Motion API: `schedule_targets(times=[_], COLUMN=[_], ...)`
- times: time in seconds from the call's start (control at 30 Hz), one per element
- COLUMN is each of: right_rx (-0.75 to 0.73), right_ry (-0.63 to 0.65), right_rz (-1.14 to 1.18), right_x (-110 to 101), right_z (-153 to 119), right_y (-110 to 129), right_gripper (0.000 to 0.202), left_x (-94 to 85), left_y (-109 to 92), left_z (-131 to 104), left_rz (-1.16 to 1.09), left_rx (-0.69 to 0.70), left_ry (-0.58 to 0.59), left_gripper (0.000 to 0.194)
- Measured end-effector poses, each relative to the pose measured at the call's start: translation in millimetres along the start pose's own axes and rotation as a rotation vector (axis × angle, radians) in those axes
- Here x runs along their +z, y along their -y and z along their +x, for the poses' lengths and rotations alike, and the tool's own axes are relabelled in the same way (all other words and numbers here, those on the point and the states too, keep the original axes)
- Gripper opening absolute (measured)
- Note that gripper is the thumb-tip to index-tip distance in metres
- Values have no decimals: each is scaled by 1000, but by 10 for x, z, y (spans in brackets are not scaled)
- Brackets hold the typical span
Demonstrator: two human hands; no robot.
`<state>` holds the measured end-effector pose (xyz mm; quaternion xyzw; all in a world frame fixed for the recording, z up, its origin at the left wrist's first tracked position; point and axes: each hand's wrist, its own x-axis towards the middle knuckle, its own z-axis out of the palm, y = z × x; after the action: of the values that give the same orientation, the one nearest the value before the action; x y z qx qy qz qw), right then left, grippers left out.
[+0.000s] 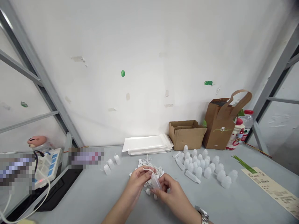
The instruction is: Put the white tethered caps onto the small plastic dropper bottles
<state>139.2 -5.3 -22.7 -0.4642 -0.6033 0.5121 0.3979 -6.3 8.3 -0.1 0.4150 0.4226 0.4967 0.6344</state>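
Bottles point(198, 172) right of caps point(148, 191) on table point(88, 199), box point(188, 140) behind bottles, bag point(217, 135) beside box

Over a grey worktop point(93, 194), the left hand point(138, 178) grips the top end of a small bottle point(156, 182), where a white strap point(148, 170) shows; the right hand point(173, 190), a metal watch point(203, 214) at its wrist, holds the body; white caps point(148, 191) lie scattered around; three capped bottles point(110, 164) stand leftward; many translucent bottles point(198, 172), some lying down, spread rightward; behind sit flat white packets point(147, 145), a cardboard box point(188, 139) and a brown bag point(217, 133).
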Motion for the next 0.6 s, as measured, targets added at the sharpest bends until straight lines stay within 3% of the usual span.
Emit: schedule_targets(times=[0.27,0.4,0.6], right_rx=[-8,-3,101], right_ry=[-77,-70,231], right_rz=[-98,1,543], right_x=[1,8,-70], right_z=[-18,1,53], right_y=[14,-17,43], right_gripper=[19,22,36], left_x=[-33,-36,-29], left_y=[74,74,49], left_z=[42,50,46], left_rz=[4,-105,-146], left_rx=[59,30,39], left_ry=[-36,-17,48], left_gripper=[26,25,24])
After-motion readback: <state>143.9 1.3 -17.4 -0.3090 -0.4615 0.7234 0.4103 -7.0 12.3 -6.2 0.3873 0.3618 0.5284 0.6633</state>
